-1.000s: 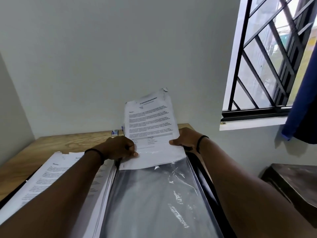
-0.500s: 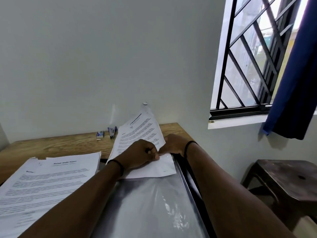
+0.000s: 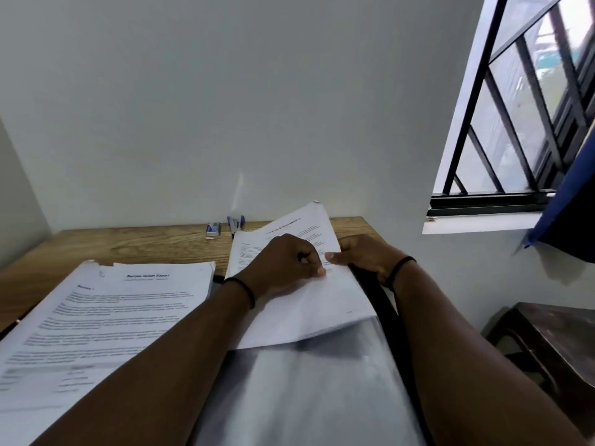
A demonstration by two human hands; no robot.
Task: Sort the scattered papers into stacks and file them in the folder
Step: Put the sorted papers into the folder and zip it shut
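Note:
A printed paper sheet (image 3: 309,307) lies tilted over the top of an open black folder (image 3: 380,294) whose clear plastic sleeve (image 3: 299,391) fills the lower middle. My left hand (image 3: 283,262) sits on the sheet with curled fingers and pinches it near its right edge. My right hand (image 3: 363,255) grips the sheet's right edge by the folder's black rim, thumb on top. A stack of printed papers (image 3: 106,317) lies flat to the left on the wooden desk (image 3: 135,243).
A small blue-and-white box (image 3: 213,229) and a blue stapler (image 3: 236,224) stand at the desk's back by the wall. A barred window (image 3: 515,107) and blue curtain (image 3: 570,204) are at the right. A dark wooden stool (image 3: 553,349) stands right of the desk.
The sheet was held upright above the folder and has come down flat onto it. My left hand moved from the sheet's left edge across to its right side.

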